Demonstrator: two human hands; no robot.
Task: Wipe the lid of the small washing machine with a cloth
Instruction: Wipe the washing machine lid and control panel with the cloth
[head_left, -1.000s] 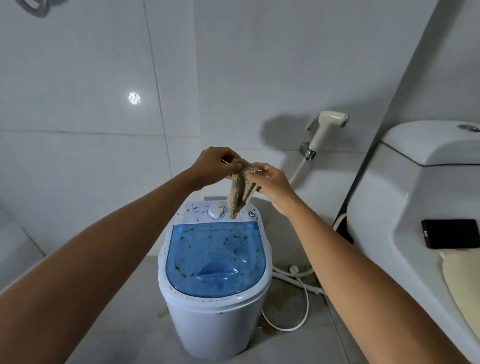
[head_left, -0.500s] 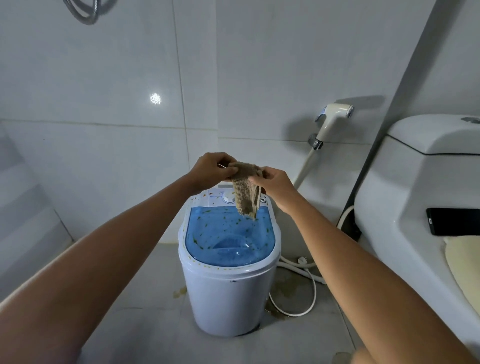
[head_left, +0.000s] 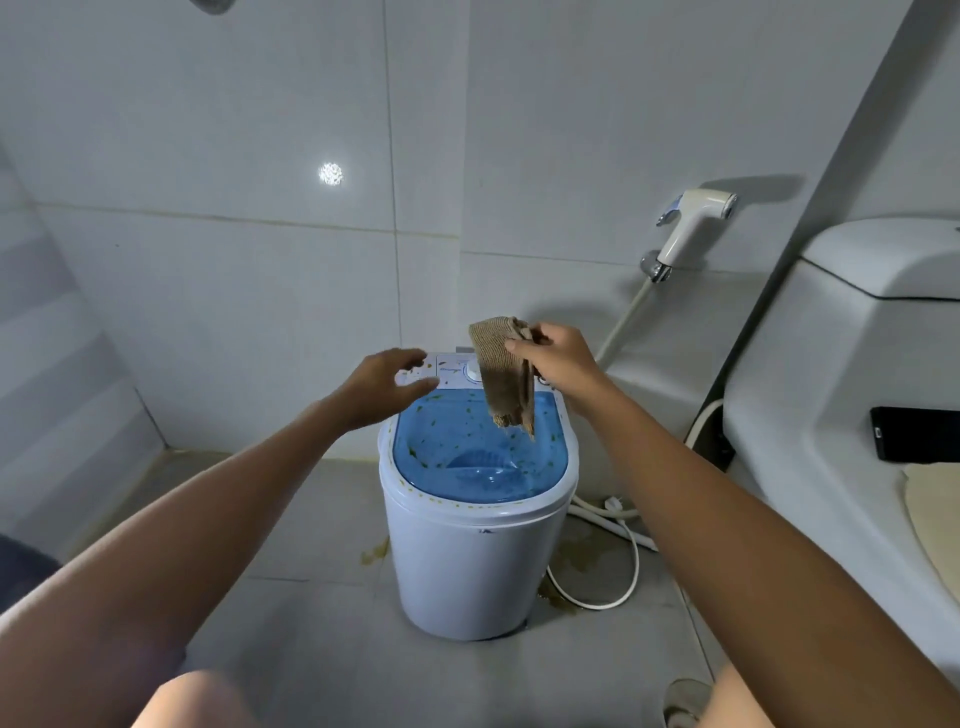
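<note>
A small white washing machine (head_left: 475, 566) stands on the tiled floor. Its see-through blue lid (head_left: 467, 457) is speckled with greenish-brown bits. A white control panel with a round knob (head_left: 471, 372) sits behind the lid. My right hand (head_left: 553, 358) pinches a brown ribbed cloth (head_left: 504, 379) by its top, and the cloth hangs down over the lid's far right part. My left hand (head_left: 387, 387) hovers with fingers apart above the machine's far left corner and holds nothing.
A white toilet (head_left: 852, 395) fills the right side, with a black phone (head_left: 917, 434) and a beige mat (head_left: 935, 519) on it. A bidet sprayer (head_left: 691, 223) hangs on the wall. White hose and cable (head_left: 623, 551) lie on the stained floor right of the machine.
My left hand has let go of the cloth and moved left and down, fingers spread. The cloth now hangs from my right hand alone. The view has pulled back from the machine.
</note>
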